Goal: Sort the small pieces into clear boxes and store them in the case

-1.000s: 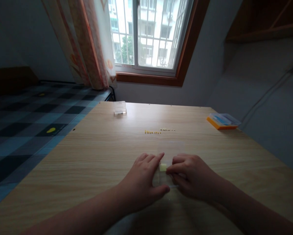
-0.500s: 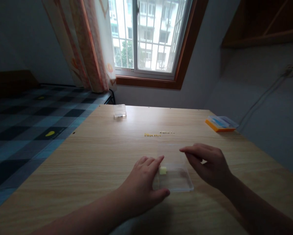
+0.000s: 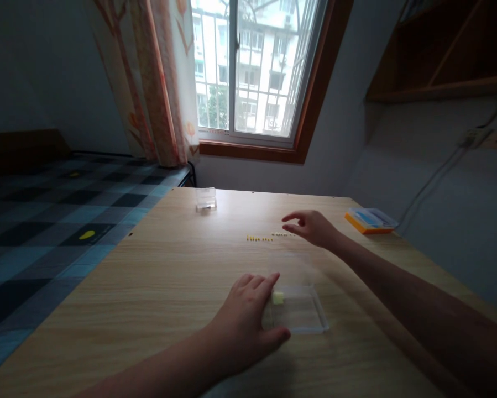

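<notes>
My left hand (image 3: 250, 323) brackets the left end of a clear plastic box (image 3: 320, 318), forefinger at the far side and thumb at the near side. Inside the box, by the forefinger, sits a small pale yellow block (image 3: 278, 298). What looks like a transparent lid (image 3: 292, 262) lies beyond the box, hard to make out. Over the table, my right hand (image 3: 308, 226) hovers with thumb and forefinger apart and nothing visible between them. Beneath its fingertips runs a row of tiny whitish pieces (image 3: 279, 234). Left of these is a row of tiny yellow pieces (image 3: 256, 239).
A small clear case (image 3: 207, 198) stands near the table's far left corner. At the right edge lies an orange box with a clear lid (image 3: 370, 221). A bed with a checked cover (image 3: 107, 204) is left of the wooden table (image 3: 157, 287), and a window is behind.
My right hand has moved away from beside the box, forward and left to the small pieces, and its thumb and forefinger have parted. My left hand stays at the box. The view has tilted up slightly.
</notes>
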`<state>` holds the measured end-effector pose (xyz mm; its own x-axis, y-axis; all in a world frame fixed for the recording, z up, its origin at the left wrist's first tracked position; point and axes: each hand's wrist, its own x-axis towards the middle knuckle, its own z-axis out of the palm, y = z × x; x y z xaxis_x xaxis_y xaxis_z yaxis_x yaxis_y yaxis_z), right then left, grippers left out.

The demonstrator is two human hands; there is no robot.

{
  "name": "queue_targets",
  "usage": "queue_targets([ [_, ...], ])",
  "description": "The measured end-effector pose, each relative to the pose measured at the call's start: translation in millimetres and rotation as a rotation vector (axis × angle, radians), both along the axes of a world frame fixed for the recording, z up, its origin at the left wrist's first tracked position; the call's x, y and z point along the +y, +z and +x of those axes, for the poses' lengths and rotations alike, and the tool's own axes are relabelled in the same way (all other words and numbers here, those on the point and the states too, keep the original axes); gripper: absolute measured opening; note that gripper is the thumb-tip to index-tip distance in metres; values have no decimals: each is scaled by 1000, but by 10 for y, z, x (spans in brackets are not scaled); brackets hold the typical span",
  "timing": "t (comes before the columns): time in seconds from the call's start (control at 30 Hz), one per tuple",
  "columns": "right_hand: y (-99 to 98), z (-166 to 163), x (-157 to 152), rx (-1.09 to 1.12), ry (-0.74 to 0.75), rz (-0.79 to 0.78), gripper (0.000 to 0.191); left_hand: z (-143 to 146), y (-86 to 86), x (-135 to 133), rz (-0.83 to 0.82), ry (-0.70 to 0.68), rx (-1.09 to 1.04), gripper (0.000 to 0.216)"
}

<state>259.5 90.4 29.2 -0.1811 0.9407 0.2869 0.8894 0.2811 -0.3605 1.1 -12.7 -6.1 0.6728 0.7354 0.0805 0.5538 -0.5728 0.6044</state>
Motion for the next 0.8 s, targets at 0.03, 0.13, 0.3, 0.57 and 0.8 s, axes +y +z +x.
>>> queue_targets([
  [0.03, 9, -35, 82, -29, 22, -41, 37, 1, 1, 1, 0, 0, 1, 84],
  [0.13, -2, -130, 269, -123, 33, -136, 28, 2, -2, -2, 6, 1, 1, 84],
  [0.3, -44, -250, 390, -251, 16, -212, 20, -5, -17, -13, 10, 1, 8, 86],
  [0.57, -104, -346, 446, -312, 1, -234, 19, -2, -43, -4, 27, -4, 3, 86],
  [0.8, 41, -330, 241, -247, -6, -140, 18, -7, -18, -7, 22, -8, -9, 83],
])
